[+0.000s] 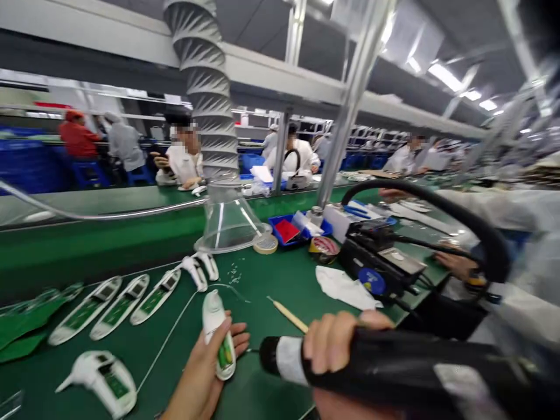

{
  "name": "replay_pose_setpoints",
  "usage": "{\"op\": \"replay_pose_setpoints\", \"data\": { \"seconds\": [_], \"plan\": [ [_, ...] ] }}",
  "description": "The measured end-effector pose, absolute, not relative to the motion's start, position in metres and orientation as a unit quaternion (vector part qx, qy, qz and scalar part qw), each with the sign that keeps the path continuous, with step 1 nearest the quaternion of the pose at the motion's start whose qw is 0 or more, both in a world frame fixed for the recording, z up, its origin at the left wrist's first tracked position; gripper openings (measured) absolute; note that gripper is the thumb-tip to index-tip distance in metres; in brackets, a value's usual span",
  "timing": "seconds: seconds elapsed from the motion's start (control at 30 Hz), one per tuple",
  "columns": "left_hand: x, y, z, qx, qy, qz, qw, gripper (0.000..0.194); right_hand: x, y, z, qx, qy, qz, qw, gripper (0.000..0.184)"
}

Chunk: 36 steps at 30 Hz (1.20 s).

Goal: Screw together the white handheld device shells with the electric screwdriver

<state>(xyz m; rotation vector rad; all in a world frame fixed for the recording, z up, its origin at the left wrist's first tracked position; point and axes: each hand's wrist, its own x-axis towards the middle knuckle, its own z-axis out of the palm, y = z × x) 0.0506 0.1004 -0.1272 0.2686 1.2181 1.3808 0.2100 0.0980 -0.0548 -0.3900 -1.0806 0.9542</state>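
Note:
My left hand [202,363] is wrapped around a white handheld device housing [213,315], which has a green circuit board showing in its lower part. In my right hand [335,341] is a black electric screwdriver [402,361] with a white band near its nose. Its thin bit points left toward the housing; whether it touches is too small to tell. To the left lies a similar white housing with a pointed tip [109,382], its board exposed. Several open white shells with green boards [105,306] are lined up behind it.
A clear funnel-shaped hood [230,224] hangs from a grey duct. A wooden-handled tool [289,315], white cloth [343,286], tape roll [265,244], blue tray [282,240] and black machine [376,262] are on the green bench. A co-worker's arm [459,259] is at right.

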Motion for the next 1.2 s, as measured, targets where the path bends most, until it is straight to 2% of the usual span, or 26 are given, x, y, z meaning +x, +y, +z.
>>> {"op": "replay_pose_setpoints", "data": {
  "seconds": [0.1, 0.17, 0.37, 0.5, 0.63, 0.8, 0.9, 1.03, 1.1, 1.2],
  "plan": [
    [0.051, 0.098, -0.124, 0.13, 0.499, 0.584, 0.627, 0.038, 0.208, 0.11, -0.052, -0.141, -0.422, 0.489, 0.75, 0.053],
    [0.05, 0.095, -0.125, 0.14, 0.471, 0.572, 0.657, 0.039, 0.209, 0.115, -0.053, -0.164, -0.384, 0.498, 0.76, 0.051],
    [0.051, 0.092, -0.126, 0.137, 0.423, 0.542, 0.713, 0.046, 0.216, 0.119, -0.074, -0.152, -0.384, 0.51, 0.754, 0.058],
    [0.05, 0.093, -0.127, 0.121, 0.421, 0.539, 0.719, 0.048, 0.213, 0.122, -0.08, -0.13, -0.409, 0.515, 0.742, 0.066],
    [0.051, 0.093, -0.128, 0.102, 0.427, 0.538, 0.719, 0.053, 0.206, 0.12, -0.069, -0.126, -0.412, 0.512, 0.743, 0.056],
    [0.049, 0.093, -0.123, 0.125, 0.466, 0.543, 0.687, 0.06, 0.21, 0.117, -0.058, -0.121, -0.443, 0.49, 0.741, 0.065],
    [0.043, 0.105, -0.112, 0.262, 0.511, 0.528, 0.626, 0.047, 0.221, 0.119, -0.057, -0.119, -0.458, 0.482, 0.737, 0.062],
    [0.042, 0.141, -0.096, 0.53, 0.577, 0.48, 0.394, 0.02, 0.24, 0.124, -0.055, -0.113, -0.49, 0.444, 0.742, 0.06],
    [0.045, 0.161, -0.093, 0.609, 0.588, 0.445, 0.292, 0.024, 0.251, 0.125, -0.053, -0.126, -0.506, 0.449, 0.726, 0.055],
    [0.045, 0.183, -0.098, 0.666, 0.608, 0.383, 0.202, 0.038, 0.264, 0.124, -0.058, -0.133, -0.507, 0.469, 0.71, 0.051]
  ]
}}
